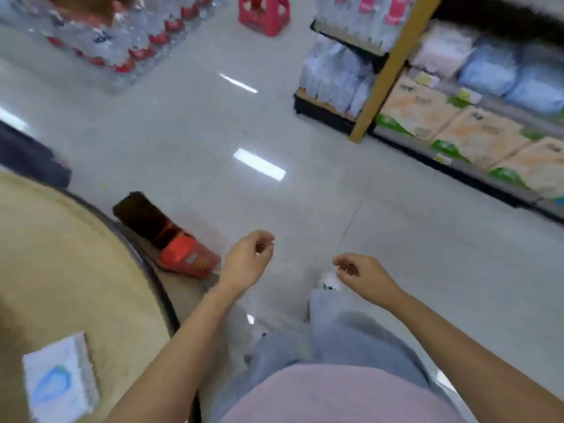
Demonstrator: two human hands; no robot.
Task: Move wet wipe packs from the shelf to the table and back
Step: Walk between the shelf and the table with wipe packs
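A white and blue wet wipe pack lies flat on the round beige table at the lower left. My left hand hangs over the floor just right of the table edge, fingers loosely curled and holding nothing. My right hand is a little further right, also loosely curled and empty. The shelf runs along the right side with orange, green and blue packs on it. The whole view is blurred by motion.
A red shopping basket sits on the floor beside the table. Stacked water bottle packs stand at the far left, a pink plastic stool further back. A yellow shelf post stands at the shelf's end.
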